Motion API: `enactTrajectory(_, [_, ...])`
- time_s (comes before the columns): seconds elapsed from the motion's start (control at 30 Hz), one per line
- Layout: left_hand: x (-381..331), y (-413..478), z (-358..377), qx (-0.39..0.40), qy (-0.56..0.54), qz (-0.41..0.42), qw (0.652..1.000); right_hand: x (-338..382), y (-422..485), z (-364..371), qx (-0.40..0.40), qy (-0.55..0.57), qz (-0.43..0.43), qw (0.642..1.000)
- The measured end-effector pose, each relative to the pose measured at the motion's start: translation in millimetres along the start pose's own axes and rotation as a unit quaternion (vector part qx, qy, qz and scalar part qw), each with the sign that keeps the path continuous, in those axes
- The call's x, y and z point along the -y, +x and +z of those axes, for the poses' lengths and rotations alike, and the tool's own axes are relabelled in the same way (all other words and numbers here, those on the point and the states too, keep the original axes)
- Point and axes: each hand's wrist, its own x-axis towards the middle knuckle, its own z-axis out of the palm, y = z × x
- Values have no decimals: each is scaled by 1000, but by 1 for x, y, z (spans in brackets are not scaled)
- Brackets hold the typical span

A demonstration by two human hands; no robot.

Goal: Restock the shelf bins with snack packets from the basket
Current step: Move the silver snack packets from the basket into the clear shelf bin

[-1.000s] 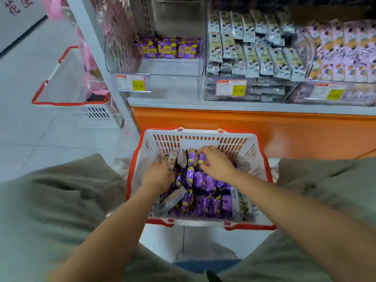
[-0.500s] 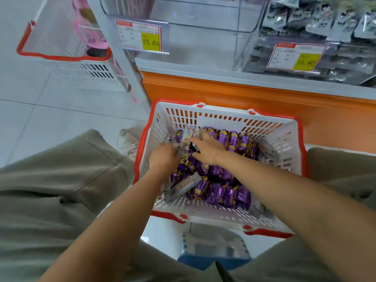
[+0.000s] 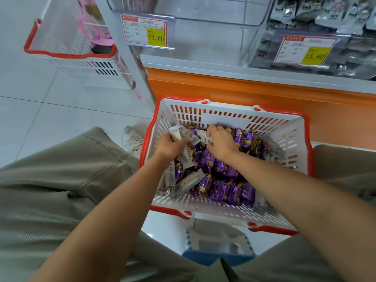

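Observation:
A white basket with a red rim stands on the floor between my knees, holding several purple snack packets and a few pale silver ones. My left hand is inside the basket's left side, closed around pale silver packets that stick up above its fingers. My right hand reaches in beside it, fingers curled on a pale packet among the purple ones. Above, a clear shelf bin carries a price tag reading 23.60.
A second clear bin with grey-white packets and a 15.80 tag sits on the right. The shelf base is orange. Another red-rimmed white basket stands at the far left. A blue stool is under me.
My view has tilted down, so the upper bins have left the frame. My left hand has lifted pale packets, and my right hand has shifted left toward them.

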Motion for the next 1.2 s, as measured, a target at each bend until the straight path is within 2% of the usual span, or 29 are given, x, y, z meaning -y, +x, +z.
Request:
enactTrajectory(0.17, [-6,-4,14,-13,-100,-17,995,-11,-18,-23,-41,211,39,976])
enactTrajectory(0.27, [-15,-10,24,18,-204,-29,978,-13,-31,-36,-10,344,78,936])
enactTrajectory(0.33, [-21,-15,29,34,-252,-32,966,-15,-39,-40,8,384,91,919])
enactTrajectory(0.5, [-30,-23,46,66,-292,-65,952,-18,-57,-41,20,404,69,912])
enactTrajectory(0.63, [-35,-32,58,91,-331,-52,938,-20,-68,-43,-15,402,49,914])
enactTrajectory(0.73, [-36,-37,61,114,-307,-33,944,-24,-76,-48,-29,405,39,913])
enactTrajectory(1.0, [-51,-47,67,100,-311,-31,945,-23,-87,-58,-46,408,24,911])
enactTrajectory(1.2, [-81,-62,66,77,-301,22,950,-13,-97,-82,-129,355,-25,926])
